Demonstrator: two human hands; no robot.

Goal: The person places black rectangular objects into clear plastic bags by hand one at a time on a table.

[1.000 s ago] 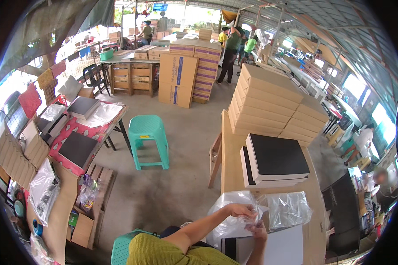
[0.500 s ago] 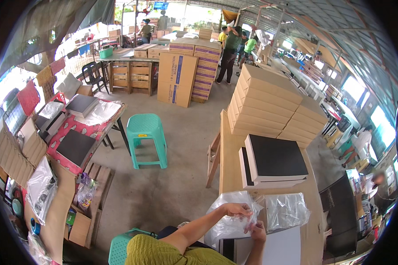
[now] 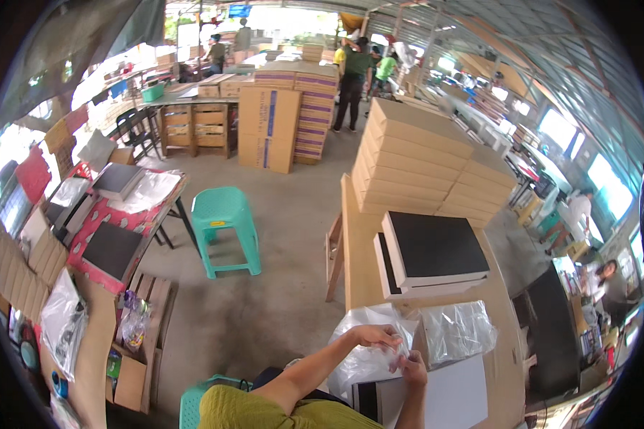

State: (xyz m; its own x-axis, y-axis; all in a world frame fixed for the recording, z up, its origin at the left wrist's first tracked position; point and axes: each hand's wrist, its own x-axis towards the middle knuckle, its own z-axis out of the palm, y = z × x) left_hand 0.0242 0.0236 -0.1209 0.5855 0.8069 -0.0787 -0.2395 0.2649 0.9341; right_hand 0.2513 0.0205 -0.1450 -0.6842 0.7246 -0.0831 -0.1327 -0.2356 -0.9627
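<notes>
Both hands meet over the near end of a wooden table. My left hand (image 3: 376, 337) pinches the edge of a clear plastic bag (image 3: 350, 357), which spreads out crumpled beneath it. Close by, my right hand (image 3: 412, 369) has its fingers closed on the same bag's edge. Under my right wrist lie white sheets (image 3: 461, 390), with a black-topped board (image 3: 367, 404) at their left. A flat pile of clear plastic bags (image 3: 456, 329) rests just right of the hands. Farther up stands a stack of black and white boards (image 3: 436, 247).
Brown paper-wrapped bundles (image 3: 415, 157) rise at the table's far end. A green stool (image 3: 225, 225) stands on the floor to the left. Beyond it is a table with a red cloth (image 3: 104, 247), holding dark boards. Several people work in the background.
The view has swung slightly, so the surroundings sit a little farther left. Both hands keep hold of the bag in nearly the same pose.
</notes>
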